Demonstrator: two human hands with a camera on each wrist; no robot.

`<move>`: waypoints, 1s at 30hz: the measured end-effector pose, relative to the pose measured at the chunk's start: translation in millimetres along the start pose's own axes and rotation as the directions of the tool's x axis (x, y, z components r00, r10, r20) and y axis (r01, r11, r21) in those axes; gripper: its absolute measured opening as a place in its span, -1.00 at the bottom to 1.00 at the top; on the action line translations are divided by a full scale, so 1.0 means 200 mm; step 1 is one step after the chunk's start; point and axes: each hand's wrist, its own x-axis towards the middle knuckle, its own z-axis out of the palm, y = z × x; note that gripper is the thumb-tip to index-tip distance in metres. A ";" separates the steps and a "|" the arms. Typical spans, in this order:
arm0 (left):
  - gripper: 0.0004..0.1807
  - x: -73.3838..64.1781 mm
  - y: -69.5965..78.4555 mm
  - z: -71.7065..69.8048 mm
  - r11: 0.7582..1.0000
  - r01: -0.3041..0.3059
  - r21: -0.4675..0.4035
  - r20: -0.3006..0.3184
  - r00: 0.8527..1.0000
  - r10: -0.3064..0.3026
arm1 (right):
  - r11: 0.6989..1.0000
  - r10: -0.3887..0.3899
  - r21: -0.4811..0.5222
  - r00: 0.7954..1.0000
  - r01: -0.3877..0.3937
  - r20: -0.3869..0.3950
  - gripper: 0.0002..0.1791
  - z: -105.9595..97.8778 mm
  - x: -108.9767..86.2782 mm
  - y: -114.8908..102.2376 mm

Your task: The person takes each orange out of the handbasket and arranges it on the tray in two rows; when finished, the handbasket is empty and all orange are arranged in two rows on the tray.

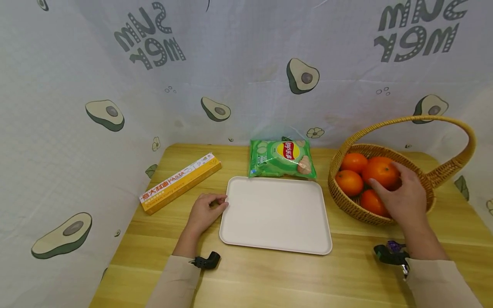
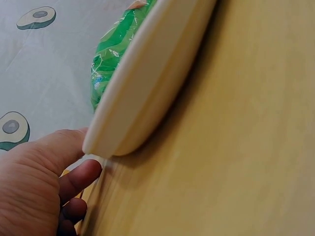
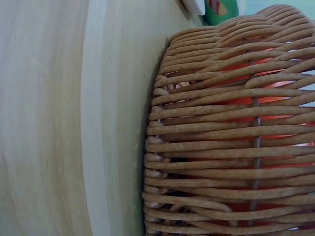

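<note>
In the head view my right hand (image 1: pixel 408 196) reaches into a wicker basket (image 1: pixel 346 207) and grips the top orange (image 1: pixel 379 171), thumb on its near side and fingers round its right. Several other oranges lie about it, one of them (image 1: pixel 349 183) at the basket's left side. My left hand (image 1: pixel 206 211) is at the left edge of a white rectangular tray (image 1: pixel 275 216), which lies flat on the table. Close up in the left wrist view, the thumb (image 2: pixel 66 145) meets the tray's rim (image 2: pixel 142 78) and a fingertip sits just below it. The right wrist view shows only basket weave, with the right hand hidden.
A green bag of chips (image 1: pixel 283 158) lies behind the tray, close to its far rim. Left of it a yellow pasta box (image 1: pixel 181 183) lies at a slant. The basket's tall handle (image 1: pixel 408 119) arches over the fruit. A patterned curtain (image 1: pixel 246 64) hangs behind the wooden table (image 1: pixel 250 278).
</note>
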 end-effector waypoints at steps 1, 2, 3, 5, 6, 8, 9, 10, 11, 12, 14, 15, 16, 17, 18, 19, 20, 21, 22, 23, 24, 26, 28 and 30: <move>-0.77 0.00 0.00 0.00 1.000 -0.004 0.000 -0.002 1.000 0.004 | 1.000 0.005 0.005 1.000 -0.005 -0.003 -0.12 0.00 0.00 -0.01; -0.78 0.00 0.00 0.00 1.000 -0.004 0.001 -0.002 1.000 0.004 | 1.000 0.008 0.011 1.000 -0.007 -0.008 -0.12 -0.01 -0.01 -0.01; -0.78 0.00 0.00 0.00 1.000 -0.006 0.002 -0.004 1.000 0.006 | 1.000 0.007 0.015 1.000 -0.006 -0.014 -0.13 -0.01 -0.01 -0.02; -0.78 0.00 0.00 0.01 1.000 -0.008 0.002 -0.006 1.000 0.008 | 1.000 0.003 0.026 1.000 -0.002 -0.024 -0.14 -0.01 -0.02 -0.03; -0.78 -0.01 0.00 0.01 1.000 -0.008 0.005 -0.008 1.000 0.008 | 1.000 -0.005 0.030 1.000 0.006 -0.031 -0.14 -0.02 -0.02 -0.04; -0.77 -0.01 0.00 0.01 1.000 -0.006 0.006 -0.009 1.000 0.006 | 0.999 -0.023 0.041 0.999 0.025 -0.048 -0.16 -0.02 -0.04 -0.05; -0.77 -0.01 0.00 0.01 1.000 -0.006 0.007 -0.010 1.000 0.006 | 0.998 -0.032 0.046 0.998 0.034 -0.054 -0.16 -0.02 -0.04 -0.05; -0.77 -0.01 0.00 0.01 1.000 -0.003 0.006 -0.008 1.000 0.003 | 0.998 -0.042 0.054 0.997 0.045 -0.061 -0.16 -0.02 -0.05 -0.06; -0.77 -0.01 0.00 0.01 1.000 -0.001 0.005 -0.008 1.000 0.001 | 0.997 -0.046 0.056 0.997 0.049 -0.068 -0.17 -0.03 -0.06 -0.07; -0.77 -0.01 0.00 0.01 1.000 -0.001 0.006 -0.006 1.000 0.001 | 0.996 -0.053 0.063 0.996 0.058 -0.078 -0.18 -0.03 -0.07 -0.07; -0.77 0.00 0.00 0.01 1.000 0.005 0.008 -0.003 1.000 -0.005 | 0.995 -0.053 0.074 0.994 0.060 -0.099 -0.19 -0.03 -0.09 -0.09; -0.78 0.00 0.00 0.01 1.000 0.007 0.009 -0.001 1.000 -0.007 | 0.995 -0.051 0.076 0.993 0.059 -0.108 -0.19 -0.03 -0.10 -0.10; -0.78 0.00 0.00 0.01 1.000 0.009 0.009 -0.001 1.000 -0.009 | 0.995 -0.047 0.080 0.992 0.057 -0.119 -0.20 -0.03 -0.11 -0.11; -0.78 0.00 0.00 0.01 1.000 0.010 0.011 0.000 1.000 -0.010 | 0.995 -0.039 0.087 0.991 0.051 -0.130 -0.20 -0.03 -0.12 -0.12; -0.78 0.00 0.00 0.01 1.000 0.013 0.013 0.001 1.000 -0.013 | 0.994 -0.036 0.102 0.990 0.051 -0.138 -0.21 -0.03 -0.13 -0.13; -0.77 0.00 0.00 0.01 1.000 0.014 0.014 0.001 1.000 -0.014 | 0.992 -0.024 0.116 0.989 0.042 -0.146 -0.21 -0.03 -0.14 -0.14; -0.77 0.00 0.00 0.01 1.000 0.010 0.017 0.001 1.000 -0.010 | 0.991 -0.018 0.130 0.988 0.038 -0.155 -0.21 -0.03 -0.15 -0.15; -0.77 0.00 0.00 0.01 1.000 0.009 0.017 0.001 1.000 -0.009 | 0.990 -0.008 0.138 0.987 0.030 -0.158 -0.21 -0.03 -0.16 -0.16; -0.77 0.00 0.00 0.01 1.000 0.008 0.015 0.002 1.000 -0.008 | 0.988 0.003 0.151 0.987 0.022 -0.163 -0.21 -0.03 -0.17 -0.17; -0.76 0.00 0.00 0.01 1.000 0.007 0.015 0.002 1.000 -0.007 | 0.987 0.015 0.163 0.986 0.013 -0.167 -0.21 -0.03 -0.18 -0.18; -0.76 0.00 0.00 0.00 1.000 0.006 0.016 0.003 1.000 -0.006 | 0.985 0.019 0.170 0.985 0.010 -0.172 -0.21 -0.02 -0.19 -0.20; -0.75 0.00 0.00 0.00 1.000 0.009 0.011 0.008 1.000 -0.009 | 0.986 0.016 0.168 0.982 0.016 -0.187 -0.21 -0.01 -0.21 -0.23; -0.74 0.00 0.00 0.00 1.000 0.014 0.010 0.015 1.000 -0.015 | 0.983 -0.010 0.177 0.978 0.048 -0.209 -0.22 0.00 -0.23 -0.26; -0.73 0.01 0.00 0.00 1.000 0.014 0.016 0.020 1.000 -0.014 | 0.978 -0.063 0.179 0.969 0.109 -0.241 -0.22 0.01 -0.25 -0.30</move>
